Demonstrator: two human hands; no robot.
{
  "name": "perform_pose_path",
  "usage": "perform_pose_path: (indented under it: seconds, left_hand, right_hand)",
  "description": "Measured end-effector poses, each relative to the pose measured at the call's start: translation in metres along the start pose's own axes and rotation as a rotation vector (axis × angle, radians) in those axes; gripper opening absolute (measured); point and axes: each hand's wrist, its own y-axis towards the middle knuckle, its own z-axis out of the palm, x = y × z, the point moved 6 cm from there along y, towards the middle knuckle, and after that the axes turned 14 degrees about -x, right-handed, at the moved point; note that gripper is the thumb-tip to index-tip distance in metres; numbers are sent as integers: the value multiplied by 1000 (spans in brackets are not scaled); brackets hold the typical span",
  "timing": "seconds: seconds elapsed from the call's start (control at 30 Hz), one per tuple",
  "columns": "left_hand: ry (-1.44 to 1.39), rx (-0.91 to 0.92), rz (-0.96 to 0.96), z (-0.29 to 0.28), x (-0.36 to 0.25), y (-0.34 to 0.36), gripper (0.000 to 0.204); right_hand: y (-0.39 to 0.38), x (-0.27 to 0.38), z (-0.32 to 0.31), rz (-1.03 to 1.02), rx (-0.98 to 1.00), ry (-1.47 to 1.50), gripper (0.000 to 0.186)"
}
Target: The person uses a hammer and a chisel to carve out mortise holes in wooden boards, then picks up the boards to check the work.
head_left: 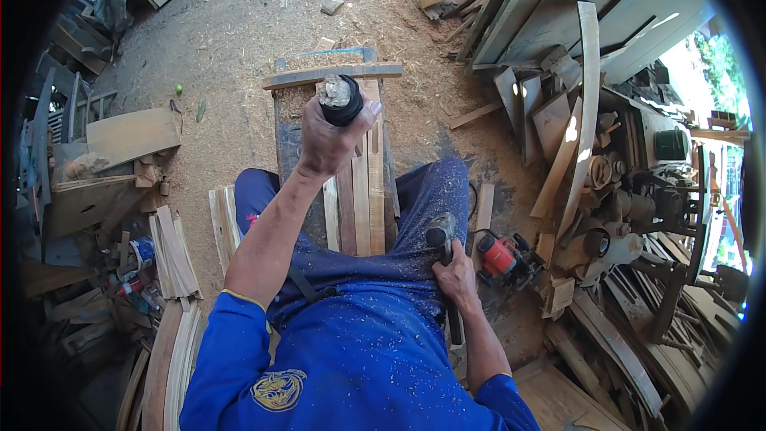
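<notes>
While left hand [323,140] grips black tool handle [341,100] over curved wooden slat [331,74], hammer [444,249] clasped by right hand [457,275]; slat best kept steadied on bench [363,191].

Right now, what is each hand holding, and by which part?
Left hand grips a black cylindrical tool around its body, over the wooden slats. Right hand holds a hammer just below its head.

- Shirt [351,375]: bright blue, yellow emblem, sawdust flecks.
- Trousers [423,191]: dark blue, speckled pale.
- Power tool [501,257]: red and black.
- Slats [363,191]: tan wood.
- Floor [231,40]: grey-brown, sawdust-strewn.
</notes>
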Motion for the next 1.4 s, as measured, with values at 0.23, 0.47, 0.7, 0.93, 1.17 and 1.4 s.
perform_pose_path:
  seconds: [0.23, 0.47, 0.7, 0.93, 1.17, 1.4]
  left_hand:
    - [72, 131, 26, 15, 0, 5, 16]
    - [201, 258, 60, 36, 3, 11, 28]
    - [59, 161, 37, 15, 8, 9, 22]
    - [-85, 166, 6, -6, 8, 11, 13]
    - [29, 204, 83, 22, 3, 7, 22]
    - [-20, 194, -10, 17, 15, 4, 24]
  right_hand:
    - [1, -4, 2, 2, 1, -11, 32]
    - [0, 1, 0, -64, -37, 22, 30]
    - [0, -3, 3, -11, 10, -8, 31]
    - [-1, 3, 2, -41, 2, -41, 33]
    - [-3, 7, 1, -87, -15, -21, 31]
    - [-6, 25, -10, -157, 7, -38, 29]
